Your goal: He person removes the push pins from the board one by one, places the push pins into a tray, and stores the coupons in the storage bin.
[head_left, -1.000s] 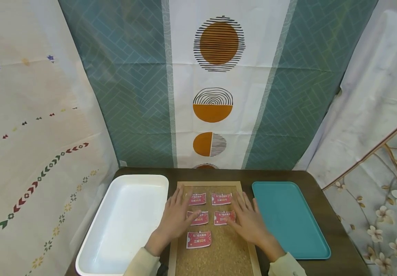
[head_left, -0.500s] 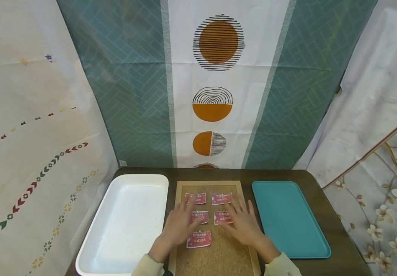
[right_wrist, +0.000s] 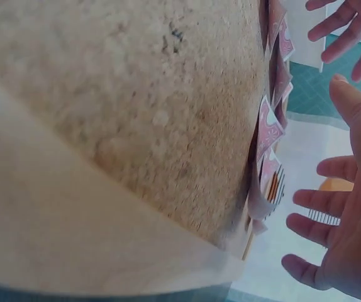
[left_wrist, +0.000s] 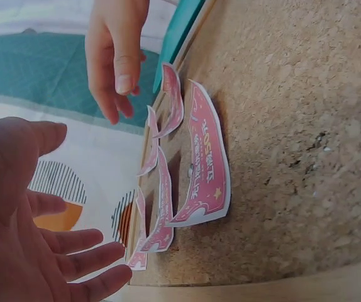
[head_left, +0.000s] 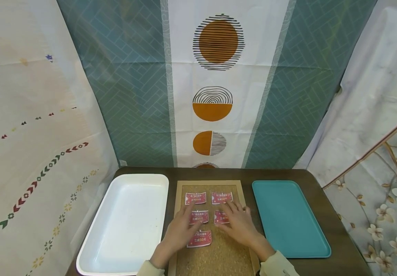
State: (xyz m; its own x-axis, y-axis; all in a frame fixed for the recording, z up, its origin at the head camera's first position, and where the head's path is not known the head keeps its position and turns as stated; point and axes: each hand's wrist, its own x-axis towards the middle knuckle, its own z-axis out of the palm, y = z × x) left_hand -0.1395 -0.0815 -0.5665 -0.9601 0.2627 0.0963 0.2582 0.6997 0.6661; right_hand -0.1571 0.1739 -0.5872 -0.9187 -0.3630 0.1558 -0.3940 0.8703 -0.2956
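Observation:
In the head view a wood-framed cork board [head_left: 222, 253] carries several pink coupons, two rows of two and a single lower-left coupon [head_left: 199, 239]. The left hand [head_left: 179, 230] hovers over the board's left side, fingers spread, beside the middle-left coupon [head_left: 199, 217]. Over the right side hovers the right hand [head_left: 240, 226], partly covering the middle-right coupon [head_left: 221, 217]. Both wrist views show a gap between the hands and the board; the left hand [left_wrist: 48, 220] and right hand [right_wrist: 350, 207] are empty. The nearest coupon [left_wrist: 207, 160] curls up at its ends, a pin at its middle.
A white tray [head_left: 126, 222] stands left of the board and a teal tray [head_left: 291, 220] right of it, all on a dark brown table [head_left: 246, 174]. Patterned cloths [head_left: 136, 96] hang behind and at both sides.
Both hands have drawn slightly closer together and toward the board's near side, uncovering the upper coupons more. The coupons stay in place.

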